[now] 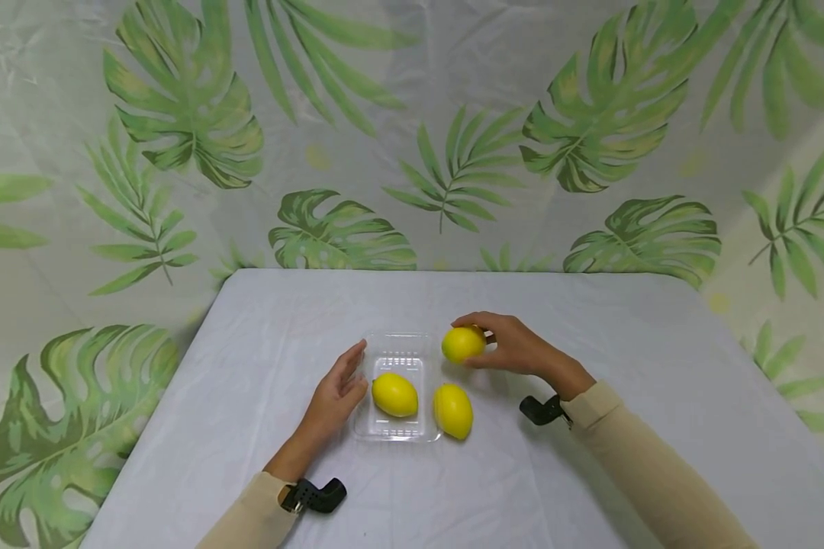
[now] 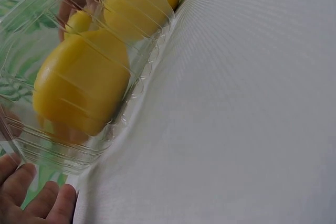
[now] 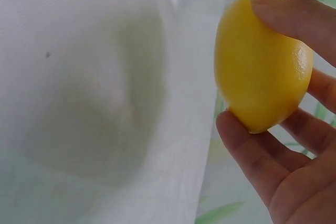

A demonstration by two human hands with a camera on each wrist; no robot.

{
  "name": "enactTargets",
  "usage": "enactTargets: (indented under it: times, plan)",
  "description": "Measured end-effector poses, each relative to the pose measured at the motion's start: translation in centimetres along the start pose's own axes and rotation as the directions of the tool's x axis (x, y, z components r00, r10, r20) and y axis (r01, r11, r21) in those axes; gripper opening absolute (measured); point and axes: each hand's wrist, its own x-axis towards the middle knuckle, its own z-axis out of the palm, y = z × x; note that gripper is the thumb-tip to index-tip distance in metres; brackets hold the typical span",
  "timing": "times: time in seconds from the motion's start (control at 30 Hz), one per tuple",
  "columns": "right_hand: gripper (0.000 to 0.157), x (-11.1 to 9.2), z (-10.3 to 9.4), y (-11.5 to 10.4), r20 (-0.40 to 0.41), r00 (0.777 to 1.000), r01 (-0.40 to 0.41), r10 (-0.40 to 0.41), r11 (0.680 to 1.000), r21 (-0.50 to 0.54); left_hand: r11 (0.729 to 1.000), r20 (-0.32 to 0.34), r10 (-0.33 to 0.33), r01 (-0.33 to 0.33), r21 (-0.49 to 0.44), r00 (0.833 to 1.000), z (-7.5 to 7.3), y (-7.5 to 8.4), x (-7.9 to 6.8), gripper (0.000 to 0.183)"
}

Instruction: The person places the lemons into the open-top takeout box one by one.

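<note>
My right hand (image 1: 511, 347) grips a yellow lemon (image 1: 461, 345) between thumb and fingers, to the right of a clear plastic container (image 1: 367, 427). The right wrist view shows this lemon (image 3: 260, 66) held above the white tabletop. Inside the container lies a second lemon (image 1: 394, 395), also seen through the clear wall as a lemon (image 2: 81, 85) in the left wrist view. A third lemon (image 1: 453, 412) rests on the table against the container's right side. At the container's left edge, my left hand (image 1: 336, 393) has its fingers extended and relaxed, holding nothing.
A white cloth (image 1: 281, 305) covers the table. Behind it hangs a backdrop (image 1: 343, 168) with green leaf prints. Each wrist wears a small black camera, one of them the right-hand camera (image 1: 544, 410).
</note>
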Motion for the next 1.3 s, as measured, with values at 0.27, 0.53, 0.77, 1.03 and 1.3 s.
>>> enactTargets:
  times: [0.27, 0.53, 0.77, 1.03, 1.3]
  plan:
    - [0.057, 0.7, 0.1, -1.6, -0.010, 1.000, 0.011, -0.011, 1.000, 0.000, 1.000, 0.000, 0.013, -0.013, 0.008, 1.000, 0.0, 0.0, -0.1, 0.058]
    - [0.055, 1.7, 0.6, -2.9, -0.022, 0.998, 0.061, -0.062, 0.998, -0.030, 0.999, -0.010, -0.008, 0.009, 0.032, 1.000, 0.0, 0.2, 0.0, 0.058]
    - [0.054, 2.3, 1.3, -3.8, -0.012, 0.996, 0.091, -0.091, 0.996, -0.025, 1.000, 0.013, -0.018, 0.018, 0.010, 1.000, 0.1, 2.2, -0.3, 0.058]
    - [0.052, 2.9, 2.3, -4.6, 0.007, 0.995, 0.097, -0.097, 0.995, -0.007, 0.999, 0.032, -0.030, 0.029, 0.035, 0.999, 0.1, 3.5, -0.6, 0.057]
    - [0.050, 3.7, 3.4, -4.9, 0.021, 0.995, 0.097, -0.097, 0.995, 0.007, 1.000, 0.024, -0.017, 0.017, 0.018, 1.000, 0.0, 3.5, -0.6, 0.057]
